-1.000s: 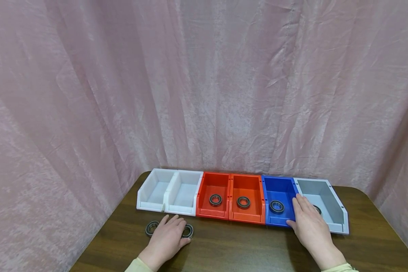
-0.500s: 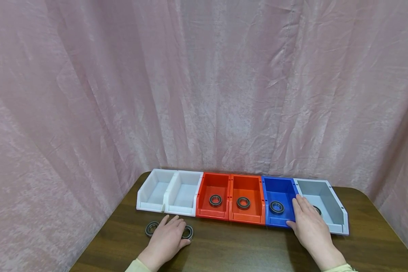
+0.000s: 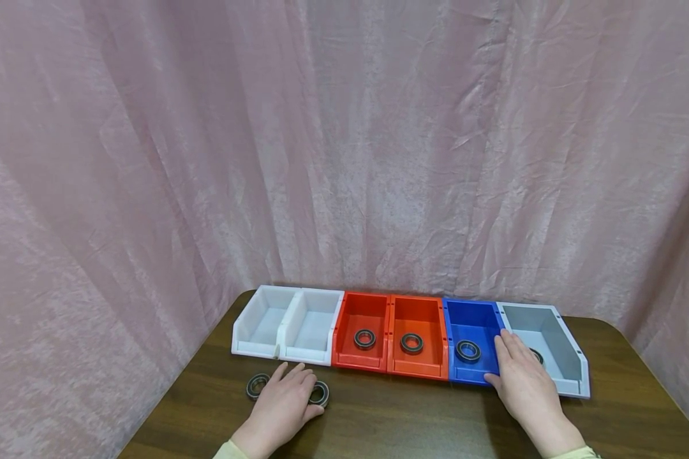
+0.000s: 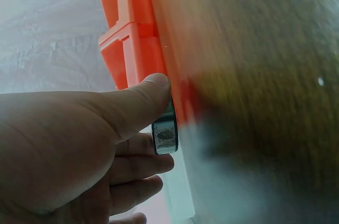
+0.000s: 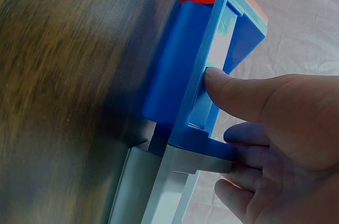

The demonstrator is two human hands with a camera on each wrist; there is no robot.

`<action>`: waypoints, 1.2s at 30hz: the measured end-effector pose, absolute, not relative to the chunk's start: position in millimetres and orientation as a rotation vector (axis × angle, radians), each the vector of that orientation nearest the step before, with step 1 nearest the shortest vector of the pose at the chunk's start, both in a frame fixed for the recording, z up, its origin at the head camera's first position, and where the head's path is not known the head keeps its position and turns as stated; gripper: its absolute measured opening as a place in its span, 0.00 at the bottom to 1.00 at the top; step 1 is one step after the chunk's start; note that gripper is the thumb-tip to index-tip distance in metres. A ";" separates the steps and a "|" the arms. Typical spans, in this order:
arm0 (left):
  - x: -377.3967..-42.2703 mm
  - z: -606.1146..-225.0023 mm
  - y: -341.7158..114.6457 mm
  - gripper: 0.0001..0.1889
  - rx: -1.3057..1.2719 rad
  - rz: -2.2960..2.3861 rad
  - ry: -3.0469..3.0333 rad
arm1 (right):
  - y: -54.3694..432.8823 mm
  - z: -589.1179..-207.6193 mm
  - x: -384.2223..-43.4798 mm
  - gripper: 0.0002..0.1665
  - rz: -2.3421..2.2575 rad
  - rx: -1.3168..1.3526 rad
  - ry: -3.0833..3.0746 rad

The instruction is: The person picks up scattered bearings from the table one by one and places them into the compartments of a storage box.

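In the head view my left hand (image 3: 281, 405) hovers low at the table's left side. A dark-edged ball bearing (image 3: 319, 394) sits between its thumb and index finger, and the left wrist view shows the bearing's metal rim (image 4: 165, 134) pinched there. Just left of that hand lies a second bearing (image 3: 258, 386). My right hand (image 3: 525, 386) rests with straight fingers across the wall between the blue bin (image 3: 473, 317) and the grey bin (image 3: 568, 344). Its thumb touches the blue bin's front. One bearing (image 3: 467, 351) lies in the blue bin; another (image 3: 538, 356) in the grey bin is partly hidden.
Two white bins (image 3: 284, 319) stand at the row's left end. A red bin (image 3: 362, 306) and an orange bin (image 3: 416, 309) follow, holding one bearing (image 3: 364, 339) and one bearing (image 3: 411, 343). The bins stand on a brown wooden table (image 3: 402, 421), before a pink curtain (image 3: 379, 159).
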State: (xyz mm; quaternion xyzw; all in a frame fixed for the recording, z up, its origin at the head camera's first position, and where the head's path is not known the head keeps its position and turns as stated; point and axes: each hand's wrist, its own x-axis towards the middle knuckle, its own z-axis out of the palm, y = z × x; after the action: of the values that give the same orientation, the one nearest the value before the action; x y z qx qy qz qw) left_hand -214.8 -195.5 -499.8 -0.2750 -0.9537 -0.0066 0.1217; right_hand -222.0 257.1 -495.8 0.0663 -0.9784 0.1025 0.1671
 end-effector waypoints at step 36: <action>-204.1 -480.0 -191.6 0.26 -0.804 -0.015 -2.675 | 257.6 -495.5 -222.7 0.48 0.288 0.176 -2.812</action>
State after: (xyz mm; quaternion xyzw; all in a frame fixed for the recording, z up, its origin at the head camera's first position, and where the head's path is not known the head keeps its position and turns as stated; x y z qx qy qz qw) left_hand -204.1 -191.6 -480.0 -0.2835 -0.9432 -0.0053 0.1731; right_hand -222.7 257.6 -495.5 0.0614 -0.9810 0.1005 0.1543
